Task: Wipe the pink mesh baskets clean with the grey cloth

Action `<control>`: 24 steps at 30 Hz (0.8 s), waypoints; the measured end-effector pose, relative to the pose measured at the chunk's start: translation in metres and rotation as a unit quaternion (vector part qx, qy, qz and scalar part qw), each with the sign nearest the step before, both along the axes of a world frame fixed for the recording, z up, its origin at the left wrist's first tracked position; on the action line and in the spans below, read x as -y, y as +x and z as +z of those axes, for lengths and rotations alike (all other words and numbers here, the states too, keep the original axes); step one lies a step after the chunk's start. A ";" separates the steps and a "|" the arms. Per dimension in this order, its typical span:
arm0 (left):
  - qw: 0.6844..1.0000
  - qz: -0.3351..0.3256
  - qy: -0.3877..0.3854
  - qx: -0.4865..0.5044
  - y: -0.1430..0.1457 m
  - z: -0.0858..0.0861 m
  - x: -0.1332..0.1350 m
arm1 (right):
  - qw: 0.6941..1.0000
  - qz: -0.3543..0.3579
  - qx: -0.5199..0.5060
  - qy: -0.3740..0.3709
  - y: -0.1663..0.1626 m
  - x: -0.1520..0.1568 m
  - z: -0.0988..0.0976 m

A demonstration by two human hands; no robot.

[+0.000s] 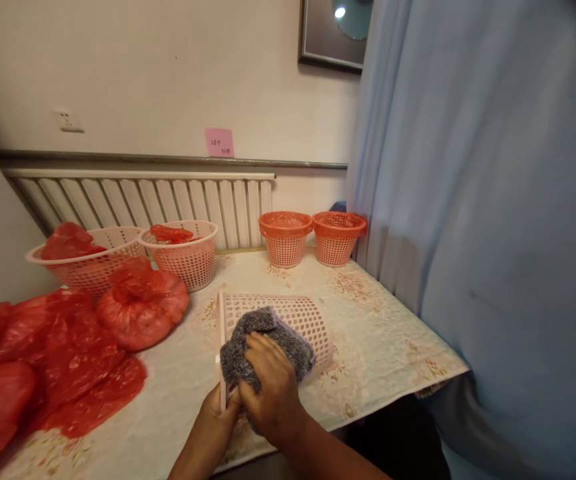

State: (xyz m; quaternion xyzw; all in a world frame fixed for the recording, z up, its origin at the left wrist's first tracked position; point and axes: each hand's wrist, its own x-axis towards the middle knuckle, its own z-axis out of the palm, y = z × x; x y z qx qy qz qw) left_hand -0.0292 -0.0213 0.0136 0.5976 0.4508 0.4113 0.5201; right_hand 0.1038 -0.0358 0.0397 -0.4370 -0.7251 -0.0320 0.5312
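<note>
A pale pink plastic basket [313, 317] with a grid of holes lies on its side on the table, its rim turned left. My left hand [218, 410] is closed around the near part of that rim. A dark grey cloth [255, 327] is draped over the basket's upper side. My right hand [271, 380] presses the cloth against the basket, fingers curled over it. Part of the cloth hangs below, between my hands. The inside of the basket is mostly hidden.
Red plastic bags [83, 360] are heaped at the left, one bunched bag [143, 307] beside them. Behind stand two pink baskets [183, 257] holding red bags. Farther right are two bag-lined baskets [285, 240]. A blue curtain [493, 200] hangs along the table's right side; a radiator [198, 200] is behind.
</note>
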 end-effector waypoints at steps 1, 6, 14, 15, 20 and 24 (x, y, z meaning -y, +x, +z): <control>1.000 -0.001 0.002 -0.003 -0.001 -0.001 -0.001 | 1.000 0.006 0.001 0.000 -0.002 -0.002 0.003; 0.999 0.017 0.017 -0.031 -0.003 -0.006 -0.003 | 1.000 -0.014 -0.010 0.006 0.016 -0.025 0.008; 0.996 0.022 0.026 -0.081 0.001 -0.008 0.002 | 0.970 -0.179 -0.054 -0.154 0.095 -0.066 0.002; 0.996 0.023 0.029 -0.082 0.002 -0.008 0.002 | 0.965 -0.192 -0.059 -0.170 0.105 -0.071 0.001; 0.996 0.028 0.032 -0.073 0.003 -0.008 -0.001 | 0.951 -0.228 -0.090 -0.191 0.135 -0.082 -0.004; 0.997 0.034 0.029 -0.070 0.000 -0.013 0.000 | 0.939 -0.261 -0.116 -0.190 0.134 -0.075 -0.013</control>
